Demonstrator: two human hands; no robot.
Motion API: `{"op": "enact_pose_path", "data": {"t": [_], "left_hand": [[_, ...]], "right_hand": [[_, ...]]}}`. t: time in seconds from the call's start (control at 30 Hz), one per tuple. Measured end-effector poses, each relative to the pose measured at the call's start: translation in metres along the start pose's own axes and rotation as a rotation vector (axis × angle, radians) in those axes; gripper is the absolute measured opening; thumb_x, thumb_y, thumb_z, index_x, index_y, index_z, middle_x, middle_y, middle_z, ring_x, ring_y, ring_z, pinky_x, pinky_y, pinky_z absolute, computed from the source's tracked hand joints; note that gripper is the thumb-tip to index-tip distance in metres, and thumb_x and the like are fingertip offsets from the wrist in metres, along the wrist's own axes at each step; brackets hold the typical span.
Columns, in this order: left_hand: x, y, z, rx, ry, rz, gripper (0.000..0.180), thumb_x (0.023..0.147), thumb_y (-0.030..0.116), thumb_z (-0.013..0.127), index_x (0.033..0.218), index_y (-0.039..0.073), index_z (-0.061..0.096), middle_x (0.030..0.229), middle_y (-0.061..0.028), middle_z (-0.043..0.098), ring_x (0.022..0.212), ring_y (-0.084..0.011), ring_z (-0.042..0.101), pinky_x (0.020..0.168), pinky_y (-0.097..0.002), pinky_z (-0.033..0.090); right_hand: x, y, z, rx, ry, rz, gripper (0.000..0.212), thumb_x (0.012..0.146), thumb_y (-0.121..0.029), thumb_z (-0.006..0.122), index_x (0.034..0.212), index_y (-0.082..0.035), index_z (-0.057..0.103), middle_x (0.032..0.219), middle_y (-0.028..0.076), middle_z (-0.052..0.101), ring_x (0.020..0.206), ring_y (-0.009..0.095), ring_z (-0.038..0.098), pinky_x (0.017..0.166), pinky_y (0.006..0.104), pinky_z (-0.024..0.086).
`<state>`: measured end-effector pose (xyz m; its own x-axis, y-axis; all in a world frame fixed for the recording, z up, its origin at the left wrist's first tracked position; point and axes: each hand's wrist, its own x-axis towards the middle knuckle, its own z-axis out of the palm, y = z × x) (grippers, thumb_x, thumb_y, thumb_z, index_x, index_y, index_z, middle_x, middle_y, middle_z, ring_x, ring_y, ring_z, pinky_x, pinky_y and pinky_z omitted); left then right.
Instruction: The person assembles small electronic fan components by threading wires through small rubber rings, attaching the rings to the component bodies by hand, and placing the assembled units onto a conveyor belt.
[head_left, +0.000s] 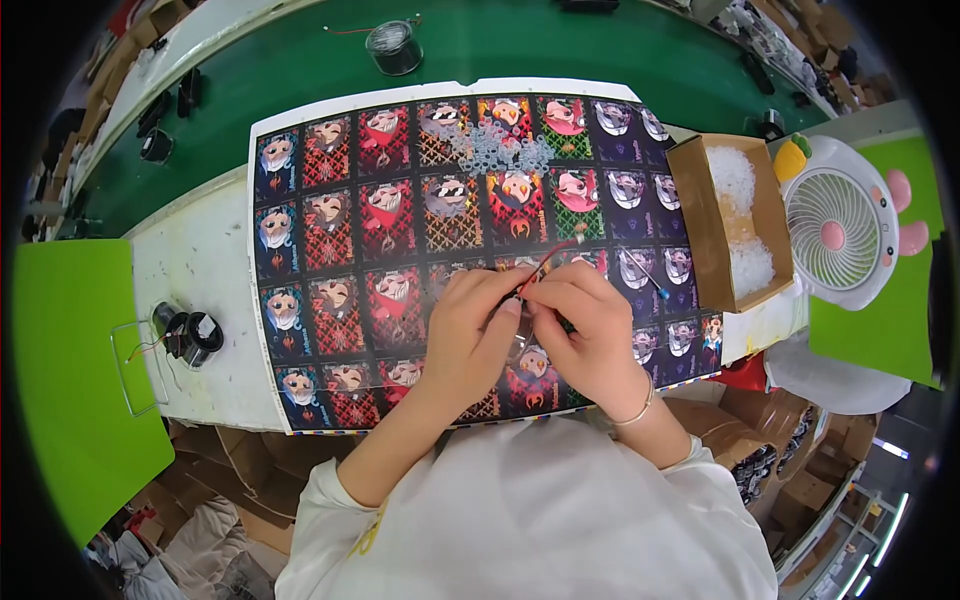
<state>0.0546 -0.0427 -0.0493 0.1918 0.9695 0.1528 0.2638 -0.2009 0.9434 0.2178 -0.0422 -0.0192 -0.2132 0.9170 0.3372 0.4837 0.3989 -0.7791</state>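
My left hand (472, 325) and my right hand (585, 325) meet over a printed sheet on the workbench. Between their pinched fingertips are thin red and black wires (552, 256), whose free ends stick out toward the far side. Below the fingers shows part of a clear piece (522, 338); the hands hide most of it. Beyond them, small translucent ring-like parts (497, 152) lie in a loose pile. A thin screwdriver-like tool (648, 276) with a blue end rests to the right of my right hand.
The sheet (385, 200) carries rows of cartoon cards. At right stand a cardboard box (690, 225) of white translucent pieces and a white fan (835, 235) with pink ears. A black wired round unit (195, 335) sits left. A clear round case (393, 48) stands on the green belt (560, 45).
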Motion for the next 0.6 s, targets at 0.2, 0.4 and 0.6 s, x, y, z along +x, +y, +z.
{"op": "enact_pose_path", "data": {"t": [0.2,0.4,0.6], "left_hand": [[0.001,-0.002,0.001,-0.025,-0.013,-0.012,0.031,0.084,0.002,0.058,0.114,0.002,0.068,0.101,-0.0147,0.065,0.095,-0.0317,0.059,0.084,-0.0397,0.048],[0.0,0.003,0.002,-0.026,-0.039,-0.069,0.037,0.084,-0.005,0.057,0.118,0.004,0.068,0.101,-0.0137,0.065,0.096,-0.0272,0.061,0.086,-0.0339,0.047],[-0.001,0.001,0.002,0.032,0.007,-0.048,0.033,0.082,0.001,0.061,0.115,0.002,0.066,0.103,-0.0156,0.065,0.096,-0.0336,0.059,0.084,-0.0411,0.048]], "right_hand": [[0.002,0.01,-0.017,-0.056,-0.078,-0.09,0.023,0.077,0.006,0.067,0.098,-0.003,0.067,0.092,0.011,0.062,0.077,0.027,0.061,0.066,0.0354,0.051],[-0.018,0.059,-0.063,-0.706,-0.023,0.301,0.014,0.085,-0.002,0.064,0.096,0.001,0.056,0.093,0.018,0.056,0.09,0.038,0.054,0.078,0.0426,0.045],[-0.015,0.004,-0.028,-0.049,-0.205,0.132,0.015,0.086,0.0,0.063,0.096,-0.002,0.052,0.081,0.014,0.054,0.069,0.031,0.058,0.062,0.0391,0.048]]}}
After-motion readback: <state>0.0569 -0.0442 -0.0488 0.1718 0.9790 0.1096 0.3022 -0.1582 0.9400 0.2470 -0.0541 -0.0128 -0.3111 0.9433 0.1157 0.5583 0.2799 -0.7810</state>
